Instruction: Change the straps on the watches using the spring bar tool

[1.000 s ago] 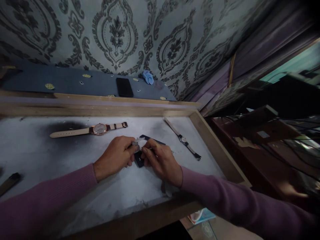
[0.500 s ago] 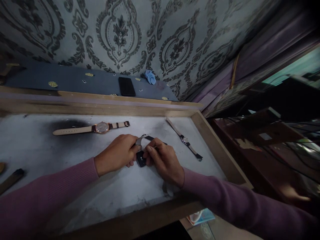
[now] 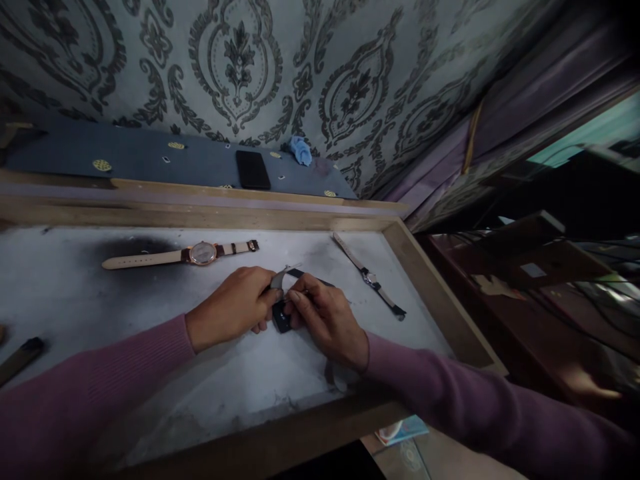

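Note:
My left hand (image 3: 233, 305) is closed, thumb and fingers pinching a thin, curved grey strap (image 3: 279, 277) that looks like a watch strap. Close against it, my right hand (image 3: 330, 317) has thumb and forefinger pressed together at the strap's edge; whatever lies between those fingertips is too small to make out. Below the fingertips a small black object (image 3: 281, 319) rests on the white surface, partly covered by my right fingers. A dark flat piece (image 3: 296, 273) shows behind my right hand, mostly hidden.
A watch with a rose-gold case (image 3: 203, 253) lies to the left, strap spread out. Another slim watch (image 3: 370, 277) lies to the right. The white work surface has a raised wooden rim (image 3: 425, 287). On the ledge behind are a black phone (image 3: 253, 170) and a blue crumpled cloth (image 3: 301, 151).
The view has shifted slightly. Both hands stay together around the grey strap, with only a small movement of the fingers, and a thin tip now shows more clearly above it.

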`<state>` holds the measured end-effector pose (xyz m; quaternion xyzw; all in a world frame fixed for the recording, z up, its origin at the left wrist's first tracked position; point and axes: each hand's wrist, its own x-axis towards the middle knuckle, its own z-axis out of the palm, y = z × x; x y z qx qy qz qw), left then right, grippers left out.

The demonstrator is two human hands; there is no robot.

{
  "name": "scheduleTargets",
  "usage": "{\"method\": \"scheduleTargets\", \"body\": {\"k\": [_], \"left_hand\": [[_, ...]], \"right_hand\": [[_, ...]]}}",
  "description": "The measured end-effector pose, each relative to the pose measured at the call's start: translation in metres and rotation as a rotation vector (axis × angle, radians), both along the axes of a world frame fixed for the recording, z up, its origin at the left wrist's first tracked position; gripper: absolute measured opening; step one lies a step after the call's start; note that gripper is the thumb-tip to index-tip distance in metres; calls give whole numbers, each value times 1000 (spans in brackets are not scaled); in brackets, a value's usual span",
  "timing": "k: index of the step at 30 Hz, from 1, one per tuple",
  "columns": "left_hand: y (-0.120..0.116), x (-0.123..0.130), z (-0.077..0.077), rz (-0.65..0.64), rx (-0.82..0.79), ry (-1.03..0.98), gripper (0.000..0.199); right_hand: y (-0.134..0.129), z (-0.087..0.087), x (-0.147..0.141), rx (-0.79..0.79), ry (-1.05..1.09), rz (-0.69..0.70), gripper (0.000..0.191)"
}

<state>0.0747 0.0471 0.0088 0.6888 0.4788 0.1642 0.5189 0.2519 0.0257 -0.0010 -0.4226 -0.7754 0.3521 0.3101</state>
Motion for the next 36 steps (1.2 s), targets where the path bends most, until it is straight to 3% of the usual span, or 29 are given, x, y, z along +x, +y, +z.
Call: {"method": "scheduleTargets", "body": {"k": [10,26,33,36], "left_hand": [[-1,-1,1,-8,2,-6,24],[-3,0,1,-9,35,7,26],[-4,8,4,187,-181,-157,30],[-5,9,5,187,-148,-168,26]], "right_hand": [[0,-1,0,-40,37,-14,20],[0,3,-2,113,-127,59,18],[0,3,-1,151,-146,65,20],[-1,3,0,168,-141,72,19]]}}
